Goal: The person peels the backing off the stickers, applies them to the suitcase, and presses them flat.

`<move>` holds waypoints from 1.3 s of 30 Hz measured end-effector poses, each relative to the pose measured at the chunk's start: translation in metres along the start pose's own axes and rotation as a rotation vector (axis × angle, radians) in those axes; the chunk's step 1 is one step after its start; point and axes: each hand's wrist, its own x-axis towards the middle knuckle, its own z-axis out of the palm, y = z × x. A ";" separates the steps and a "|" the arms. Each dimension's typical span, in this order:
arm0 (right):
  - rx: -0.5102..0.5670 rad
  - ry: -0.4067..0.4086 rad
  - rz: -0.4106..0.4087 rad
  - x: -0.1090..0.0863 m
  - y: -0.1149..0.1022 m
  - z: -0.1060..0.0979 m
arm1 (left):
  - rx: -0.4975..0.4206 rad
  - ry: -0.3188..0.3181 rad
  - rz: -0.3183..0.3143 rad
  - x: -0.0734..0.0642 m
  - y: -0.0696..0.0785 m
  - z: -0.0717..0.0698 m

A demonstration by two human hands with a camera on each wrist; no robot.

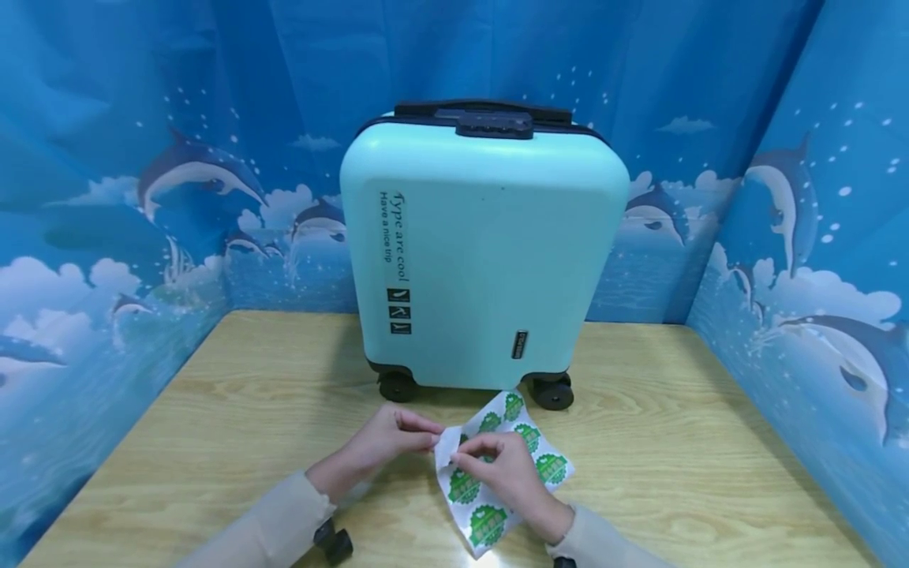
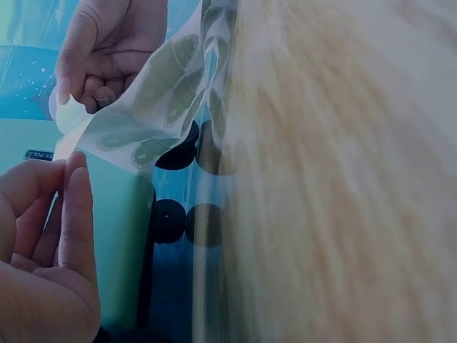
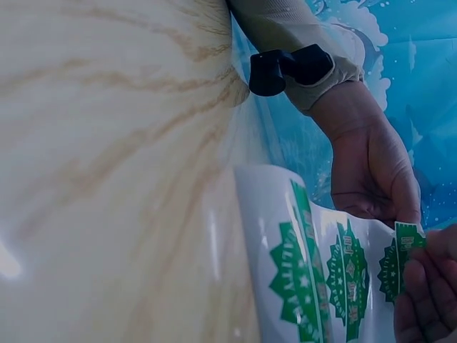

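Observation:
A white sheet of round green stickers is held just above the table in front of a mint-green suitcase. My left hand pinches the sheet's left corner between thumb and forefinger. Close by, my right hand reaches over the sheet and pinches at a folded-over white flap near that corner. In the left wrist view the sheet is stretched and bent between both hands. The right wrist view shows printed green stickers along the curved sheet; the right fingertips are partly cut off there.
The suitcase stands upright on black wheels at the back of the wood-grain table. It bears dark lettering and a small black badge. A blue curtain with dolphins surrounds the table's back and sides.

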 end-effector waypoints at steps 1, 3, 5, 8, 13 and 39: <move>-0.003 0.002 -0.003 0.000 0.000 0.000 | -0.003 -0.002 0.006 0.000 0.000 0.000; -0.010 0.004 -0.007 0.000 0.001 -0.001 | -0.007 -0.003 0.015 0.000 -0.001 0.000; -0.015 0.005 -0.012 0.000 0.001 -0.001 | -0.009 -0.001 0.024 0.001 -0.002 -0.001; -0.014 0.012 -0.021 -0.001 0.002 -0.002 | -0.011 0.005 0.039 0.000 -0.001 -0.001; 0.024 0.013 -0.009 -0.002 0.002 -0.004 | -0.022 0.029 0.052 0.000 -0.001 -0.003; 0.035 0.062 -0.002 -0.003 0.006 -0.014 | -0.050 0.101 0.014 0.004 0.000 -0.007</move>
